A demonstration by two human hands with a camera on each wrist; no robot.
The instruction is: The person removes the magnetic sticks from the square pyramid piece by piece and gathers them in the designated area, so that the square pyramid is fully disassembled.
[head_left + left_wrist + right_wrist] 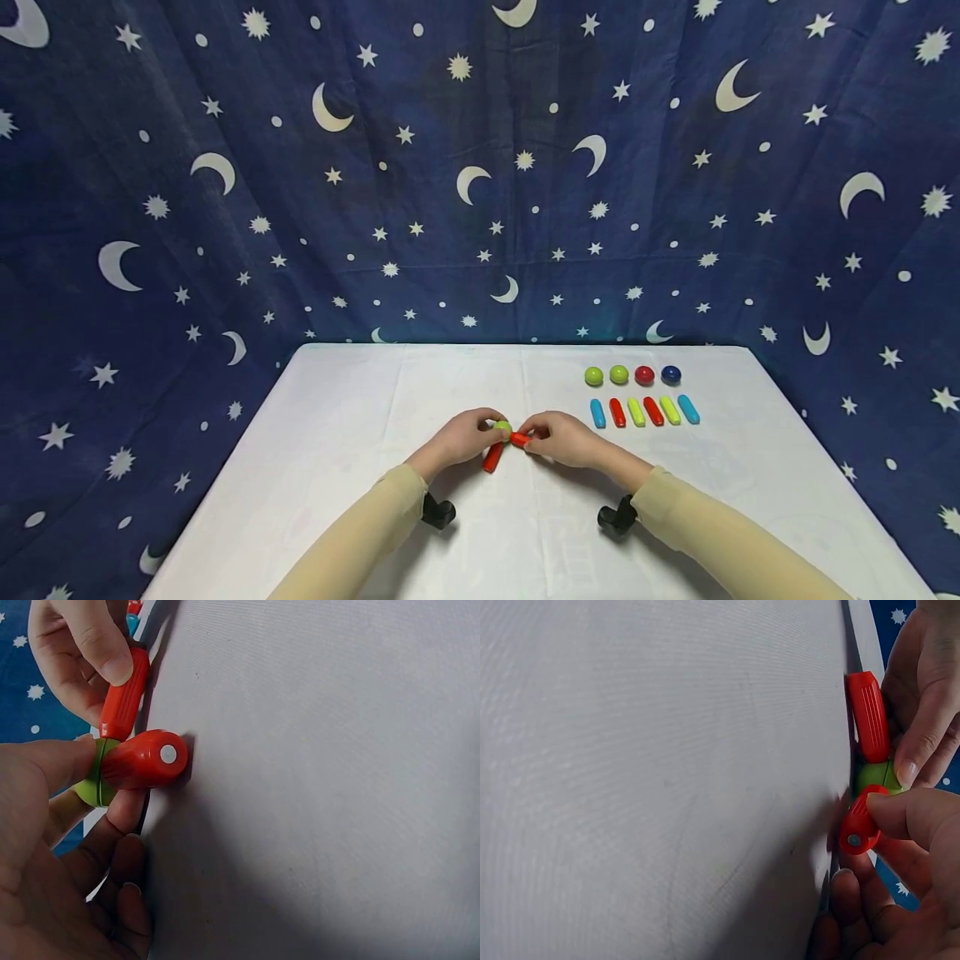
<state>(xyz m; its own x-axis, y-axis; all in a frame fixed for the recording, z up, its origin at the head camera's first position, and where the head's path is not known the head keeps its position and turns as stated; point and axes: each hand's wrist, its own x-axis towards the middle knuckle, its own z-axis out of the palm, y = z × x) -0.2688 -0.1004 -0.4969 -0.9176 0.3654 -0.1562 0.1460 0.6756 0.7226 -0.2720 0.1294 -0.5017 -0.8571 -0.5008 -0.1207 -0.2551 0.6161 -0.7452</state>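
Note:
My left hand (467, 437) pinches a green ball (502, 428) with a seam round it, between thumb and fingers. One red rod (492, 457) sticks out from the ball toward me; its free end shows a pale round spot (169, 754) in the left wrist view. A second red rod (520, 439) is gripped by my right hand (566, 439), thumb on its near side. Its inner end meets the ball on the right, as the left wrist view shows. In the right wrist view, a silvery disc (854, 841) marks this rod's outer end.
At the back right lies a row of balls: two green (618, 374), one red (644, 375), one dark blue (671, 375). Before them is a row of blue, red and yellow rods (636, 412). A white cloth covers the table (337, 433); a starry curtain (420, 192) hangs behind.

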